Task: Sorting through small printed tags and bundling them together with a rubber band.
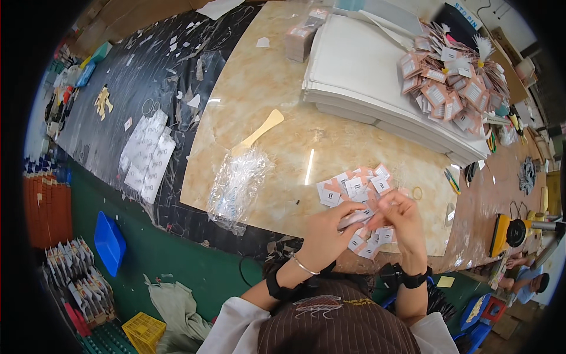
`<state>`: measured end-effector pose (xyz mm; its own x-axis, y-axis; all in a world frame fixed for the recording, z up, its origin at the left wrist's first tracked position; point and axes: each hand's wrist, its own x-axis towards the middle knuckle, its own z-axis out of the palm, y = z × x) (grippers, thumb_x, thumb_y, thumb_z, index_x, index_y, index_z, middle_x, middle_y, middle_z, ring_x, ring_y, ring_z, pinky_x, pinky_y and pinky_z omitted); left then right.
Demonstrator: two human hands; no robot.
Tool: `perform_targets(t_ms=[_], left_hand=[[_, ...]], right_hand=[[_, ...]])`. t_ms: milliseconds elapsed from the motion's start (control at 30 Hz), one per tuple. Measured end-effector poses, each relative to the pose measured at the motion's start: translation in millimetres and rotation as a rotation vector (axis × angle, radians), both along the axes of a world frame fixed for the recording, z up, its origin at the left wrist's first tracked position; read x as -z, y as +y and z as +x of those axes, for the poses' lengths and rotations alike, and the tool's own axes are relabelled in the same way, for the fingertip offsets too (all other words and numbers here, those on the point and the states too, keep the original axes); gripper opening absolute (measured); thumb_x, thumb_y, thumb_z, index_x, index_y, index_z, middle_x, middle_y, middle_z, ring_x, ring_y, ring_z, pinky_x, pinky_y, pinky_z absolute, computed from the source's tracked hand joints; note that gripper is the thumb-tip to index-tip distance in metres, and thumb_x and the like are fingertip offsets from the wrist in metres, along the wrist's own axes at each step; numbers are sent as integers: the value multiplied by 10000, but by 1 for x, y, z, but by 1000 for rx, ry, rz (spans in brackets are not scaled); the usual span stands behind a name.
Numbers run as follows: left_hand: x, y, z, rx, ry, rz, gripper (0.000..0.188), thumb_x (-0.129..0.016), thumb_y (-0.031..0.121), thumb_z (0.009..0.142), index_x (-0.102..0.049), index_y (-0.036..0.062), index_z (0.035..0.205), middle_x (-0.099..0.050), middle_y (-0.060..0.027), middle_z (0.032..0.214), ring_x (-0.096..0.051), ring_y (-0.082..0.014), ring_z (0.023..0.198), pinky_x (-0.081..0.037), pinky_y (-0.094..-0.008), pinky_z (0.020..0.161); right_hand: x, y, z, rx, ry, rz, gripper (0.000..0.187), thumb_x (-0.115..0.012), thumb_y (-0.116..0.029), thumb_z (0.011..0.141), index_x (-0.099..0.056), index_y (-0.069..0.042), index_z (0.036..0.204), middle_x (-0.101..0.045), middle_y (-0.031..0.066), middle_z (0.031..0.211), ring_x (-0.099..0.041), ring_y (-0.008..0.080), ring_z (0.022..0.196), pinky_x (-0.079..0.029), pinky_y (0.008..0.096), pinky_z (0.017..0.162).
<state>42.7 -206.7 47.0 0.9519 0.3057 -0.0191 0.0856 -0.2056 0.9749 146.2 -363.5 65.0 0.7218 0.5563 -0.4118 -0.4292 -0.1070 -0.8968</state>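
My left hand [325, 231] is closed around a small stack of cards [352, 219], held just above the table's near edge. Beside it my right hand [405, 219] has its fingertips pinched at the right end of the stack. Whether a single card is between them is hard to make out. A loose pile of small white and salmon-pink tags [355, 186] spreads under and beyond both hands. More tags [370, 245] lie nearer to me, partly covered by my fingers. A thin rubber band [417, 193] rests to the right of the pile.
A clear plastic bag [239, 186] and a flat yellow strip [263, 130] lie left on the marbled tabletop [236, 106]. Behind stands a stack of white sheets [354, 65] bearing bundled tags [439, 88]. Snips [453, 182] lie at right. Another person [526, 280] sits far right.
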Motion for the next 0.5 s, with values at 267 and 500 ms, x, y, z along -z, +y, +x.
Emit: perform_targets(t_ms=[267, 500], left_hand=[[51, 6, -3, 49, 231, -696, 278, -712, -25, 769, -637, -25, 1037, -687, -99, 972, -675, -164, 833, -568, -263, 694], [44, 66, -54, -148, 168, -628, 193, -644, -3, 840, -632, -49, 1027, -653, -122, 984, -663, -161, 860, -575, -261, 695]], right_hand=[[34, -15, 67, 246, -200, -298, 119, -603, -133, 882, -625, -17, 865, -617, 44, 629, -564, 97, 505, -446, 214, 494], [-5, 48, 33, 97, -1089, -742, 233, -620, -78, 833, -608, -28, 1060, -639, 68, 834, -637, 177, 619, -474, 276, 529]])
